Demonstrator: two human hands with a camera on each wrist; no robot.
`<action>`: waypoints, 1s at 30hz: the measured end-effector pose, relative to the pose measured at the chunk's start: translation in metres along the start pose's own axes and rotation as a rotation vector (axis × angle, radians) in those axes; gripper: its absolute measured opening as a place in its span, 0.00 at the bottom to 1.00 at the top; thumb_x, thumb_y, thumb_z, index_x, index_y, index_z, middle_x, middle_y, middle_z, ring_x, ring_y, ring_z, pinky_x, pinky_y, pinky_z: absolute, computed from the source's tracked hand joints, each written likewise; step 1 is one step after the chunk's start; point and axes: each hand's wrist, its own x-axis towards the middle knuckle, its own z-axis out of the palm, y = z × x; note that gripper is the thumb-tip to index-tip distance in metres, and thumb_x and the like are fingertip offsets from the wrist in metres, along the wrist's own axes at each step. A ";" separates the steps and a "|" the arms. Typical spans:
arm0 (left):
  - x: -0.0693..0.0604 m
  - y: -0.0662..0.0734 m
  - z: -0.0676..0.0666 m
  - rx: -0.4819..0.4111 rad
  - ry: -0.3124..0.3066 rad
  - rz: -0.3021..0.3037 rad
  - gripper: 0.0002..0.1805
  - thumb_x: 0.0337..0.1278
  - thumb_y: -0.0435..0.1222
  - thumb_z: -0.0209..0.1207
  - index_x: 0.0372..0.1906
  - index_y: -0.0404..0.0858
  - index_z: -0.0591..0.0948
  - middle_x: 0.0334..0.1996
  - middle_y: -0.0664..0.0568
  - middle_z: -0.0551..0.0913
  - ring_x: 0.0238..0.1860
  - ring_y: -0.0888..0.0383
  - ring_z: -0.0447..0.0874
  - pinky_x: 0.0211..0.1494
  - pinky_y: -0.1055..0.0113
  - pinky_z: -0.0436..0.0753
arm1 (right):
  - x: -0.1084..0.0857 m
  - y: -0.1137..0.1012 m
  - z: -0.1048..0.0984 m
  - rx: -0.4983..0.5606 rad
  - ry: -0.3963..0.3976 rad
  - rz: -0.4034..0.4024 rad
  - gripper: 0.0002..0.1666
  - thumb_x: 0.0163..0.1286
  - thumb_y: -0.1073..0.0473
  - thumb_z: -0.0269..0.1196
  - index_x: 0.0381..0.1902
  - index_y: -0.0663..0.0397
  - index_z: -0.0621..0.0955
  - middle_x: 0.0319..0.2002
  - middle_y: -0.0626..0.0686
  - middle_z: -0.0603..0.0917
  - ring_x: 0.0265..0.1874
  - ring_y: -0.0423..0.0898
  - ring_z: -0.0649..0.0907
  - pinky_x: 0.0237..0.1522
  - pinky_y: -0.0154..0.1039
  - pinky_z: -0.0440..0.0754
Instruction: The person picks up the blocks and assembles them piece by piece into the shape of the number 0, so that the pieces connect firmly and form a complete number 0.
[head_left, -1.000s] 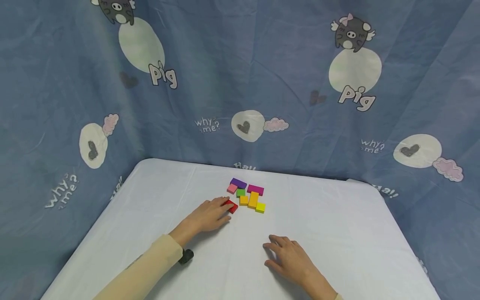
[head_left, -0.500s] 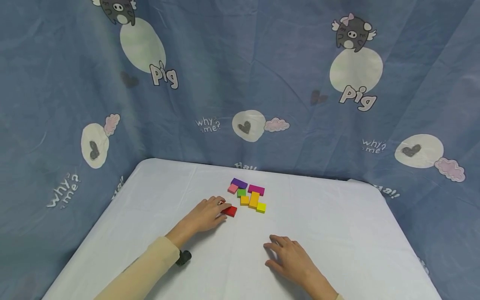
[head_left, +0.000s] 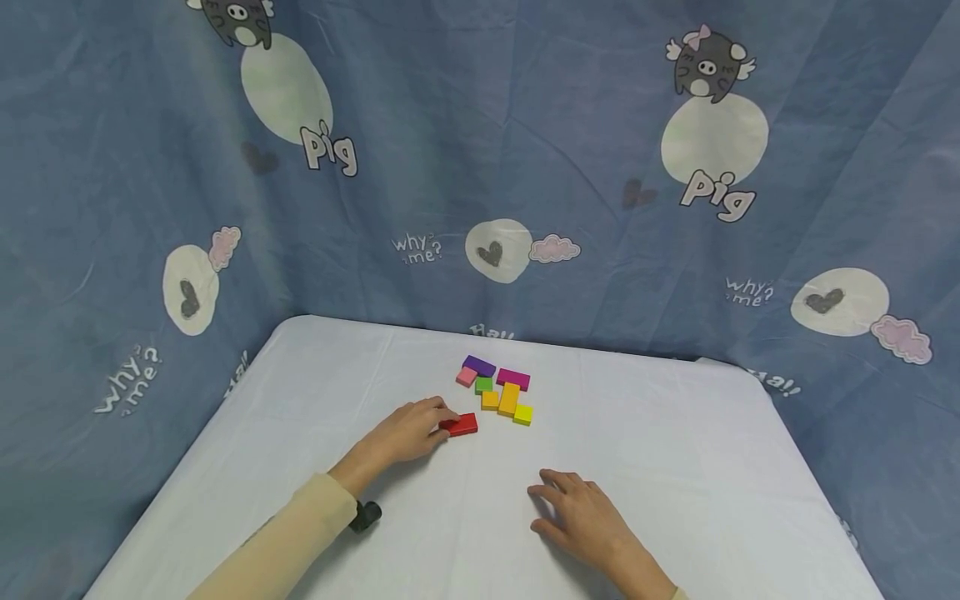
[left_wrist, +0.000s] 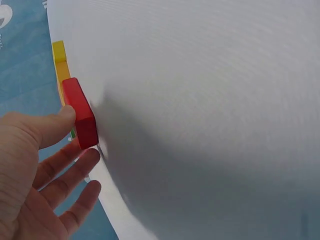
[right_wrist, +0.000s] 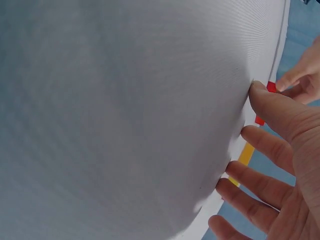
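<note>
Left of the table's middle my left hand (head_left: 408, 429) pinches a red rectangular block (head_left: 465, 425) between thumb and forefinger. Up close in the left wrist view, the thumb presses one long side of the red block (left_wrist: 80, 107), and the other fingers are spread below it. My right hand (head_left: 588, 521) is at the front, right of centre, fingers relaxed and slightly bent, holding nothing. Just beyond the red block lie a small orange block (head_left: 490, 401), a longer orange block (head_left: 509, 399) and a small yellow block (head_left: 523, 414).
Farther back in the same cluster are a green block (head_left: 483, 385), a pink block (head_left: 467, 377), a purple block (head_left: 478, 365) and a magenta block (head_left: 513, 379). The white-covered table (head_left: 660, 433) ends at a blue patterned curtain (head_left: 420, 167).
My left hand has drawn the red block slightly toward me, away from the other blocks, and turned it so its long side runs more crosswise. My right hand stays where it was.
</note>
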 end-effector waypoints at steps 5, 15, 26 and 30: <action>-0.001 0.000 0.001 -0.046 0.003 0.010 0.17 0.58 0.34 0.66 0.53 0.41 0.84 0.43 0.54 0.81 0.43 0.58 0.79 0.52 0.59 0.80 | 0.000 -0.001 -0.001 0.003 -0.007 0.003 0.26 0.64 0.41 0.66 0.56 0.45 0.82 0.61 0.55 0.77 0.57 0.54 0.77 0.53 0.57 0.77; -0.009 0.008 0.005 -0.087 -0.050 0.070 0.18 0.58 0.36 0.67 0.54 0.42 0.84 0.45 0.56 0.81 0.45 0.60 0.79 0.54 0.60 0.80 | -0.001 -0.002 -0.002 0.008 -0.008 0.006 0.26 0.64 0.41 0.66 0.56 0.45 0.82 0.61 0.55 0.77 0.58 0.54 0.77 0.53 0.57 0.77; -0.022 0.020 0.007 -0.086 -0.088 0.114 0.19 0.56 0.39 0.69 0.54 0.44 0.85 0.45 0.57 0.81 0.45 0.61 0.79 0.52 0.62 0.80 | -0.001 0.000 -0.002 0.008 0.011 -0.005 0.26 0.63 0.41 0.67 0.55 0.46 0.83 0.60 0.55 0.77 0.56 0.53 0.77 0.53 0.56 0.77; -0.025 0.026 0.005 -0.100 -0.095 0.121 0.18 0.56 0.38 0.68 0.53 0.43 0.85 0.44 0.57 0.82 0.45 0.60 0.79 0.53 0.62 0.80 | 0.000 0.000 -0.001 0.004 0.011 -0.004 0.26 0.63 0.41 0.67 0.55 0.45 0.83 0.60 0.55 0.77 0.56 0.53 0.77 0.53 0.56 0.77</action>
